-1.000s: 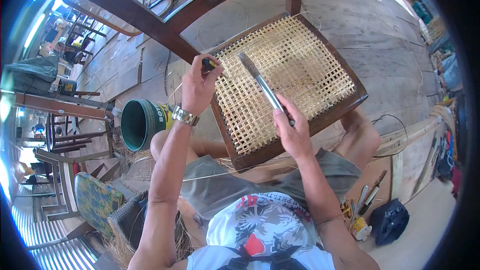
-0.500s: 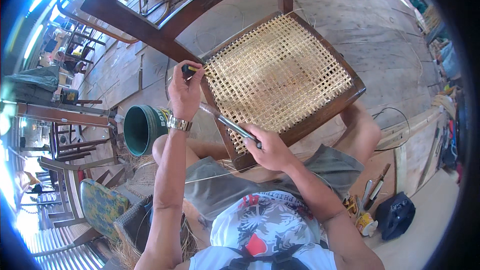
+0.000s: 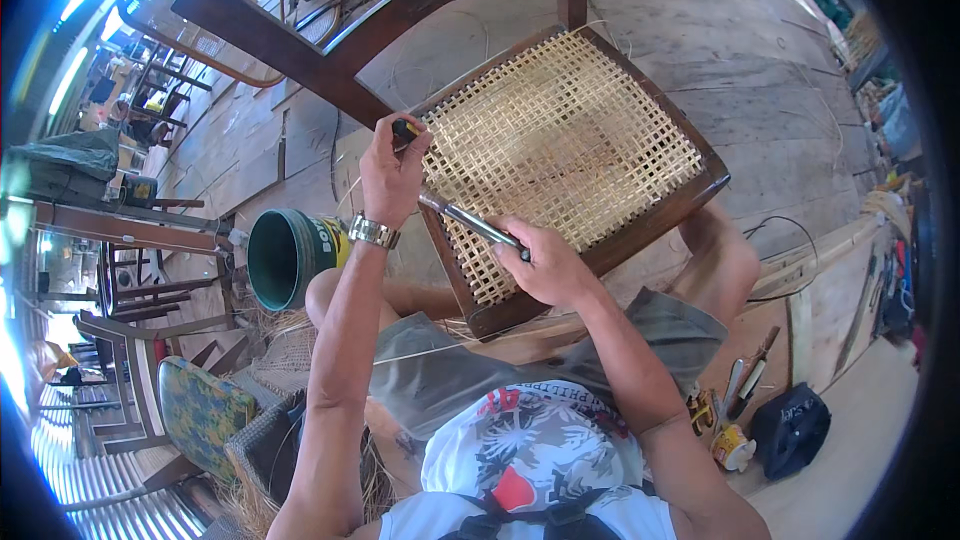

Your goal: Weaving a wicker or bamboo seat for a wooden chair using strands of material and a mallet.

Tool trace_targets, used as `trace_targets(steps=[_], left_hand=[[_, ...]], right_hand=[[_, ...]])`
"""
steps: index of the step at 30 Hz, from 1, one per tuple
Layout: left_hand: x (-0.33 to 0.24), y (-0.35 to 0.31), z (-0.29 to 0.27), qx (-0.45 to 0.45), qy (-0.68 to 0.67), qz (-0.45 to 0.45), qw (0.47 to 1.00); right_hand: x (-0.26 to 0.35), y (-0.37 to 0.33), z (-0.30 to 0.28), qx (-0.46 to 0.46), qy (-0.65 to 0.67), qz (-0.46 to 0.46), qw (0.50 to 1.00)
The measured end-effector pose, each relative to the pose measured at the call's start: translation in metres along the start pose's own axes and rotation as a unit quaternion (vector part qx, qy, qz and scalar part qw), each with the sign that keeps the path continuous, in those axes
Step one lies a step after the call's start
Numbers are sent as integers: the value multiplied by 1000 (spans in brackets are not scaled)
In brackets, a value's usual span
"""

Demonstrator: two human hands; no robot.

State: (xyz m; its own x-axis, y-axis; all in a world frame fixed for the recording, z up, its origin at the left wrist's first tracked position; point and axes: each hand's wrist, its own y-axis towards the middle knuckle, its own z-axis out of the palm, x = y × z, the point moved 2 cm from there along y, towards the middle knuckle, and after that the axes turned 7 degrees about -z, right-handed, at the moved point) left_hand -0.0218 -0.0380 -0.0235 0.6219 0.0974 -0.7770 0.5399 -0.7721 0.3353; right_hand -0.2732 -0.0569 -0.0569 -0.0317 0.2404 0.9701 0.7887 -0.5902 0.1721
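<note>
A wooden chair with a woven cane seat (image 3: 560, 140) stands in front of me, its dark backrest (image 3: 400, 25) toward the upper left. My left hand (image 3: 393, 175) is closed around a tool with a black-and-yellow handle (image 3: 405, 130), at the seat's left corner by the backrest; the tool's lower end is hidden. My right hand (image 3: 548, 265) grips a metal-shafted rod-like tool (image 3: 470, 220) with a dark butt end. It slants over the seat's left edge toward my left hand, and its far end is partly hidden there.
A green bucket (image 3: 285, 260) lies tipped left of my knee. A camouflage-patterned cushion (image 3: 205, 400) and a dark woven box sit at lower left. Hand tools (image 3: 748, 385), a yellow-and-white container (image 3: 733, 448) and a dark blue cap-like item (image 3: 792, 430) lie at lower right. Chair frames stand far left.
My left hand and its tool have shifted a little right, closer over the seat's corner. My right hand and the metal-shafted tool have moved slightly right too.
</note>
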Motion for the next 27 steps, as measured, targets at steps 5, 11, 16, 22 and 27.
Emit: trace_targets(steps=[5,11,16,22,27], left_hand=[[-1,-5,0,-55,-37,15,998],[4,1,5,-74,30,-16,997],[0,1,-3,-105,-31,13,994],[1,6,11,-35,30,-15,999],[-9,-7,6,-38,-21,-15,999]], right_hand=[[-13,-8,9,-57,4,25,998],[-21,0,26,-2,4,-49,999],[-23,-14,-1,-114,56,47,991],[-22,-5,-15,-185,68,60,979],[-10,5,-24,-79,30,36,996]])
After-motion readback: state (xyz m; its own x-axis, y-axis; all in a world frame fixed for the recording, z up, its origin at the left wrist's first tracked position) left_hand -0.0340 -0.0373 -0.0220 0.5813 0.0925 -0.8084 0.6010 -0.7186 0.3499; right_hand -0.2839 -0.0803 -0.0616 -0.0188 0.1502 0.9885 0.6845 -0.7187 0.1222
